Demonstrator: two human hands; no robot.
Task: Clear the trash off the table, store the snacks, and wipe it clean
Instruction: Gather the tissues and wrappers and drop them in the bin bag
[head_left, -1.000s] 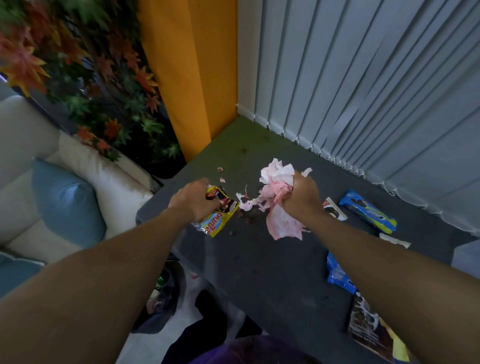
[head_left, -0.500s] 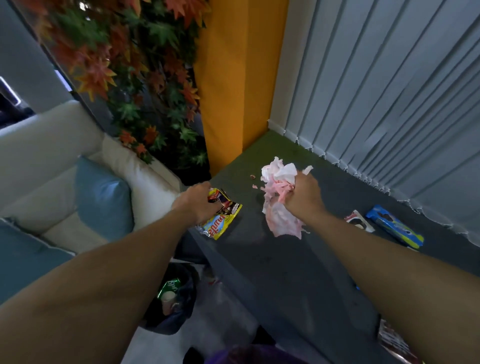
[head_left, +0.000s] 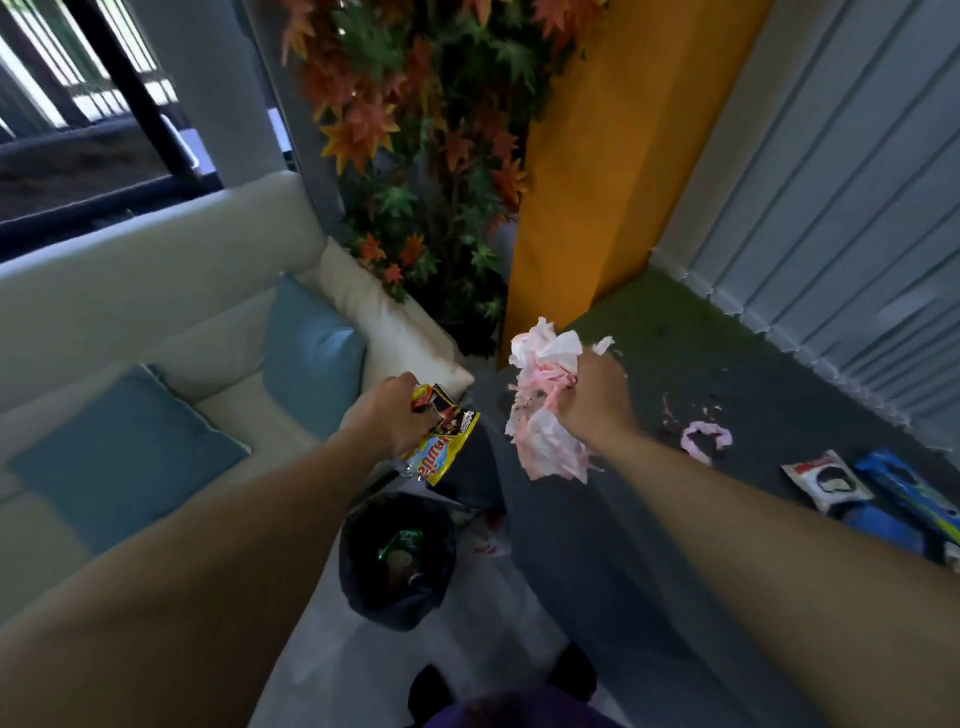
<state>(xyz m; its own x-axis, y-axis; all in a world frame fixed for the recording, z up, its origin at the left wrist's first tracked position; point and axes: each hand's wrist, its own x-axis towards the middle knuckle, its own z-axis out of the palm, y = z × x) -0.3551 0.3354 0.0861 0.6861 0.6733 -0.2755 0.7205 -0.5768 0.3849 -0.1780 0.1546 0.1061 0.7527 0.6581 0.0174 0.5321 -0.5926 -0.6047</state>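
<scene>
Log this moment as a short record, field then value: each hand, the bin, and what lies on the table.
left hand: grips a yellow snack wrapper
right hand: grips a wad of pink and white tissue
bin: black-lined, on the floor beside the table, some rubbish inside
trash on table: pink paper scrap
snacks on table: white snack pack and blue snack pack, side by side at the right
</scene>
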